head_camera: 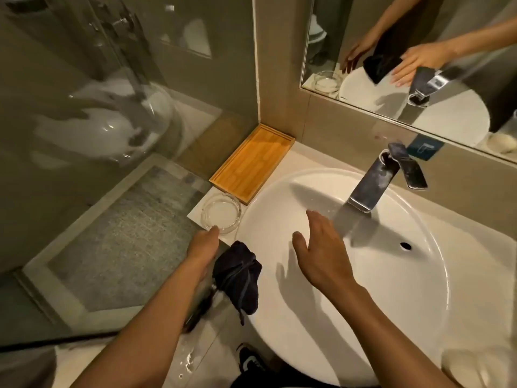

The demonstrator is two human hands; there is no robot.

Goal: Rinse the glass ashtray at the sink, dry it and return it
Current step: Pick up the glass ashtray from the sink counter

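The round clear glass ashtray stands on the white counter corner, just left of the sink basin. My left hand reaches toward it, fingertips at its near rim, with no grip visible. A dark cloth hangs bunched over the counter edge right beside my left wrist; I cannot tell if the wrist touches it. My right hand hovers over the basin, fingers spread, holding nothing, a little in front of the chrome faucet.
A wooden tray lies in the counter corner behind the ashtray. A mirror covers the wall above the faucet. A glass shower partition stands close on the left. A pale blurred object sits at the sink's near right.
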